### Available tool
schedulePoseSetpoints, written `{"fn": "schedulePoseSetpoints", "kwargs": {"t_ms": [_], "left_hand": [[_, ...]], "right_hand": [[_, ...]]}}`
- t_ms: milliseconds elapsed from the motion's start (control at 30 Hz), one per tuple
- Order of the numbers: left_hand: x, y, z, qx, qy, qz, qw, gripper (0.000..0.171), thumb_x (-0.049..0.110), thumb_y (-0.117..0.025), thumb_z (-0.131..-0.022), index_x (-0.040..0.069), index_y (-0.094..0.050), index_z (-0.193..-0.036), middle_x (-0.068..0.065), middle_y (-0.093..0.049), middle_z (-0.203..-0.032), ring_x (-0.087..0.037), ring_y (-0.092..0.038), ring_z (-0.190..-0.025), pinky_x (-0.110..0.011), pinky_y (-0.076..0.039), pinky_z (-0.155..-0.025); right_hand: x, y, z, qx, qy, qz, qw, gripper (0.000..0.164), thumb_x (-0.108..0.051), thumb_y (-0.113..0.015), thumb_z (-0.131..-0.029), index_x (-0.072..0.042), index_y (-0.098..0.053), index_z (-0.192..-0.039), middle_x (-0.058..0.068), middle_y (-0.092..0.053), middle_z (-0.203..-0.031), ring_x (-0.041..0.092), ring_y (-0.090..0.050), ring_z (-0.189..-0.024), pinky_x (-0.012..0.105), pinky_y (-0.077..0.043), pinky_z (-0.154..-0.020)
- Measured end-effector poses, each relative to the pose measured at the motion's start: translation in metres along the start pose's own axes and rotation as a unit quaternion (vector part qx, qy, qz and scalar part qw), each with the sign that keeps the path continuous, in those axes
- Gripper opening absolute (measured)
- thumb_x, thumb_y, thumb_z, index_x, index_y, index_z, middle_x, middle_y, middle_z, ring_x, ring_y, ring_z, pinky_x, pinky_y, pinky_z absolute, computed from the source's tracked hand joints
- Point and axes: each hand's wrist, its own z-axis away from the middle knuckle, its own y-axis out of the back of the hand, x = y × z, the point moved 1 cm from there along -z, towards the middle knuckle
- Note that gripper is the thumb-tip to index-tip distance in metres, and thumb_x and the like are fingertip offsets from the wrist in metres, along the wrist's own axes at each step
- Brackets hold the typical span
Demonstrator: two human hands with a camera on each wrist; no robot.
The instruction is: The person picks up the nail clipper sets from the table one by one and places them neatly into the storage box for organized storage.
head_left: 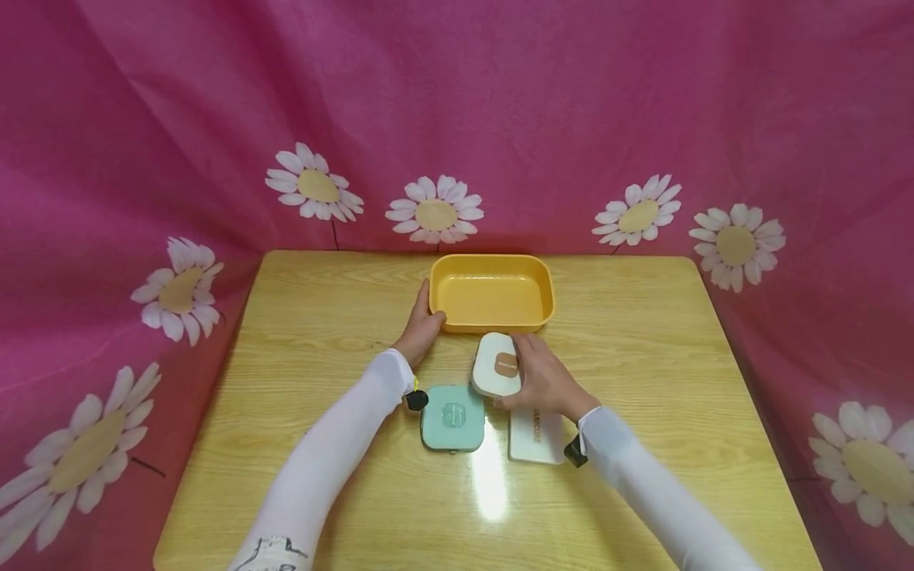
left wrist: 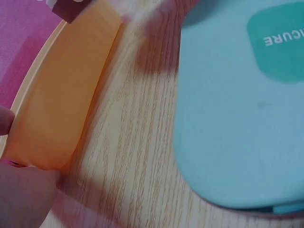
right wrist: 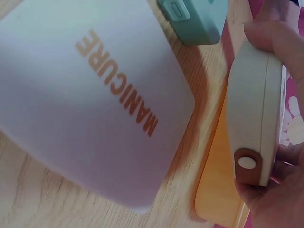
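A yellow plastic bin stands at the far middle of the table. My left hand grips its near left corner, thumb at the front; a finger touches the rim in the left wrist view. Just in front of the bin, my right hand holds a rounded white manicure case, raised on edge in the right wrist view, with a brown snap strap. A mint-green manicure case lies nearer me, below the left wrist. Beside it, partly under the right hand, lies a flat white box lettered MANICURE.
The wooden table carries all these things. A pink curtain with large daisies surrounds its back and sides, close behind the bin. White sleeves and small black wrist cameras are on both forearms.
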Motion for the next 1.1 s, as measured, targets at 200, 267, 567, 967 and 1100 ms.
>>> {"fn": "schedulePoseSetpoints", "kwargs": {"t_ms": [200, 267, 567, 967, 1100], "left_hand": [[-0.001, 0.001, -0.001, -0.003, -0.003, -0.015, 0.9999, 0.091, -0.006, -0.045, -0.094, 0.019, -0.001, -0.170, 0.000, -0.004, -0.177, -0.017, -0.007, -0.161, -0.037, -0.014, -0.129], [-0.002, 0.002, -0.002, -0.005, -0.006, -0.021, 0.9998, 0.091, -0.005, -0.046, -0.095, 0.018, -0.001, -0.170, -0.001, -0.004, -0.177, -0.018, -0.008, -0.161, -0.037, -0.015, -0.129], [-0.001, 0.002, -0.002, -0.006, -0.007, -0.029, 0.9995, 0.090, -0.004, -0.046, -0.097, 0.018, 0.001, -0.170, -0.002, -0.004, -0.177, -0.018, -0.009, -0.161, -0.037, -0.016, -0.129], [-0.001, 0.000, 0.001, -0.013, 0.005, -0.047, 0.9988, 0.087, 0.001, -0.046, -0.101, 0.021, 0.003, -0.170, -0.001, -0.002, -0.177, -0.020, -0.006, -0.162, -0.039, -0.010, -0.130], [0.001, 0.001, 0.002, -0.010, 0.001, -0.052, 0.9986, 0.086, 0.001, -0.045, -0.101, 0.020, 0.002, -0.170, -0.002, -0.003, -0.177, -0.020, -0.006, -0.161, -0.039, -0.011, -0.130]], "right_hand": [[0.006, 0.005, -0.001, 0.012, 0.018, -0.002, 1.000, 0.129, -0.045, -0.099, -0.063, -0.003, -0.029, -0.162, 0.022, -0.041, -0.160, 0.039, -0.042, -0.143, 0.059, -0.037, -0.118], [0.008, 0.008, -0.002, 0.018, 0.020, 0.003, 1.000, 0.127, -0.045, -0.099, -0.064, -0.004, -0.030, -0.162, 0.021, -0.042, -0.159, 0.038, -0.043, -0.141, 0.059, -0.038, -0.117], [0.015, 0.031, -0.010, 0.011, -0.004, 0.014, 1.000, 0.121, -0.047, -0.097, -0.066, 0.002, -0.034, -0.156, 0.021, -0.046, -0.152, 0.038, -0.047, -0.133, 0.057, -0.042, -0.116], [0.031, 0.063, -0.029, 0.018, 0.027, 0.051, 0.998, 0.121, -0.039, -0.101, -0.061, 0.005, -0.036, -0.153, 0.025, -0.046, -0.150, 0.042, -0.046, -0.133, 0.059, -0.039, -0.117], [0.034, 0.065, -0.034, 0.018, 0.030, 0.056, 0.998, 0.122, -0.040, -0.101, -0.061, 0.004, -0.037, -0.154, 0.024, -0.044, -0.152, 0.042, -0.043, -0.136, 0.058, -0.036, -0.119]]}}
